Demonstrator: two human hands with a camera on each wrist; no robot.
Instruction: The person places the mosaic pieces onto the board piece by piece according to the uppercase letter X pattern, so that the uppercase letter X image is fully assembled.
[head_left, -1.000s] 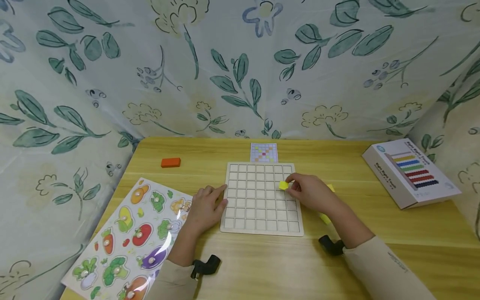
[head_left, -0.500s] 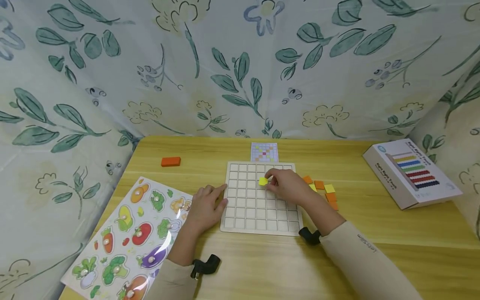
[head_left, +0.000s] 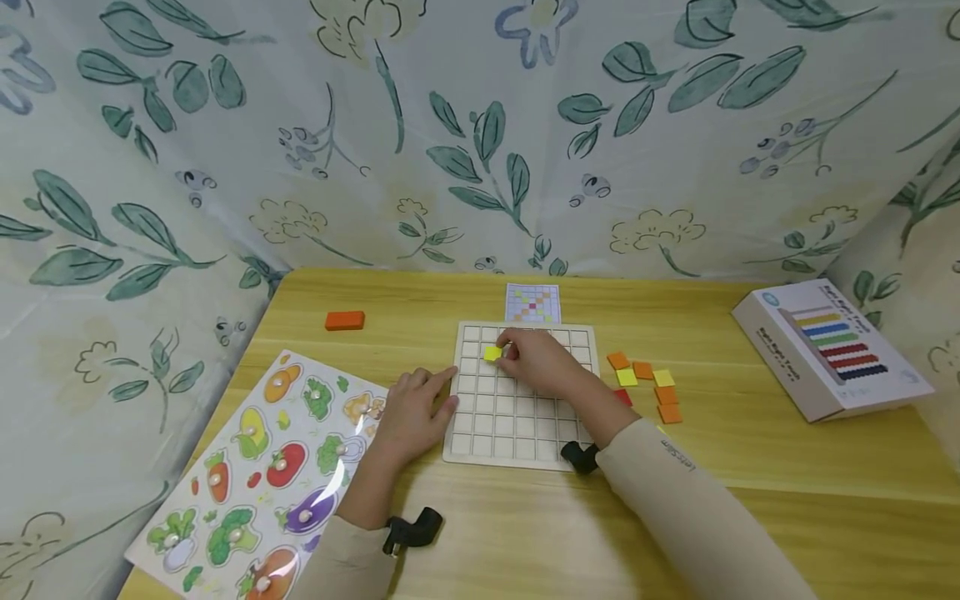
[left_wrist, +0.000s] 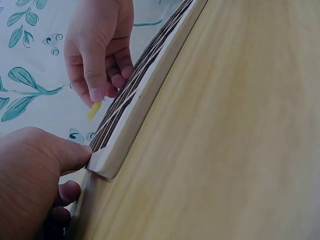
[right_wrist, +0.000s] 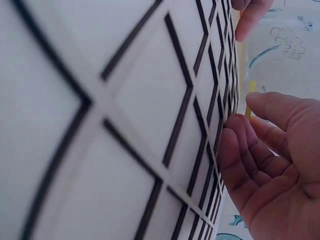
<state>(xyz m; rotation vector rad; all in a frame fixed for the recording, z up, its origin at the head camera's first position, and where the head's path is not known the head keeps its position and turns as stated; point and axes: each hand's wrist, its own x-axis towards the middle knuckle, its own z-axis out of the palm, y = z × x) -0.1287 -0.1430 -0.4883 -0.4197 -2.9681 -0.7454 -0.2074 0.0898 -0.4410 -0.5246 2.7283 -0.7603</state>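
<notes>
Near frame center, right hand (head_left: 536,362) pinches yellow tile (head_left: 492,354) between thumb and fingers, over upper-left cells of grid board (head_left: 486,423). Left hand (head_left: 414,417): fingers loosely extended, holding nothing, touching board's left edge. Orange tiles (head_left: 665,394) and red tile (head_left: 623,397) right of center. Card (head_left: 532,302) at board's top edge. Orange block (head_left: 345,321) left of center, veg sheet (head_left: 258,479) lower left, box (head_left: 832,350) far right.

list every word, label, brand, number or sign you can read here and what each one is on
"LetsSlim", as far as it reads: on the right sleeve
"Right Right", probably, third word too blurred: on the side of the box, and what looks like the same title on its top
Blue round mark on the box top: too small to read
Pattern card: no words legible
Grid board: no writing visible
</notes>
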